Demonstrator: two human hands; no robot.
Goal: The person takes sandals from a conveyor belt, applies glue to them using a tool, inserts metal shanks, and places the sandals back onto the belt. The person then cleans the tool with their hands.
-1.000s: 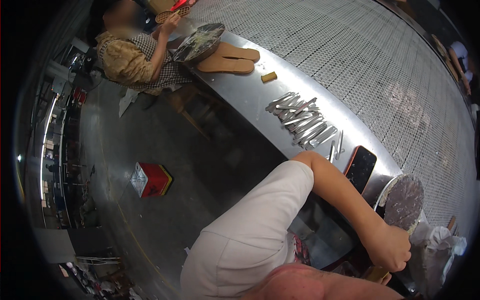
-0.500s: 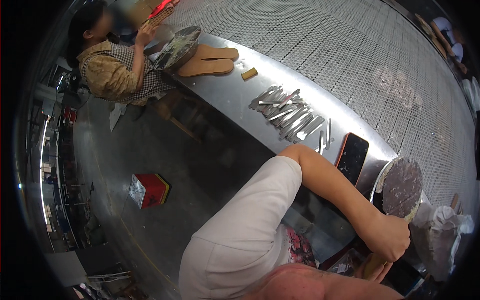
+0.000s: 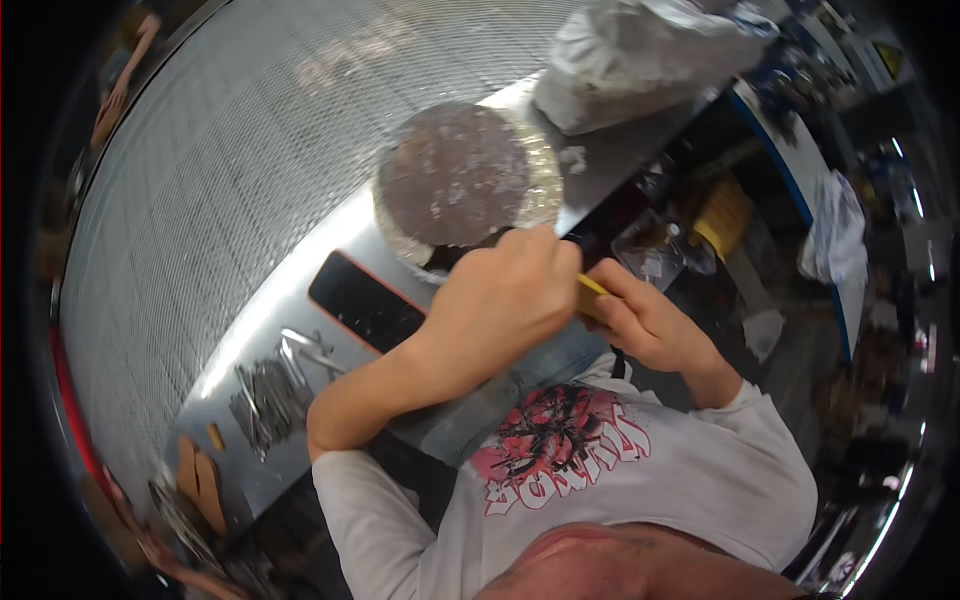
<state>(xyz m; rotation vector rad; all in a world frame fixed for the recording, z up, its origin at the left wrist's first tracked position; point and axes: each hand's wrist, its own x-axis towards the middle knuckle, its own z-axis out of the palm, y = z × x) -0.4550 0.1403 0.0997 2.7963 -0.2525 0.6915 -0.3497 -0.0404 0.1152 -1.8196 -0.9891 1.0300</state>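
My left hand [image 3: 512, 290] is closed, back upward, at the near edge of a round tub [image 3: 545, 175] with a dark, crusted disc [image 3: 455, 175] over it. Whatever its fingers grip is hidden. Close beside it, my right hand [image 3: 645, 322] pinches a small yellow piece [image 3: 592, 287] between thumb and fingers. The piece's far end meets the left fist, so its full shape does not show. A dark phone with an orange edge [image 3: 366, 302] lies left of the tub, just beyond my left forearm.
Several metal strips [image 3: 265, 405] are heaped on the metal table's left part, near a small tan block [image 3: 215, 436] and tan soles [image 3: 200, 480]. A white bag [image 3: 640, 65] stands behind the tub. Mesh belting [image 3: 230, 170] runs along the far side. Yellow cloth [image 3: 722, 215] lies at right.
The view has swung to the right, bringing the tub and both hands to the middle. Metal strips and soles now appear at the lower left. Both hands stay close together by the yellow piece.
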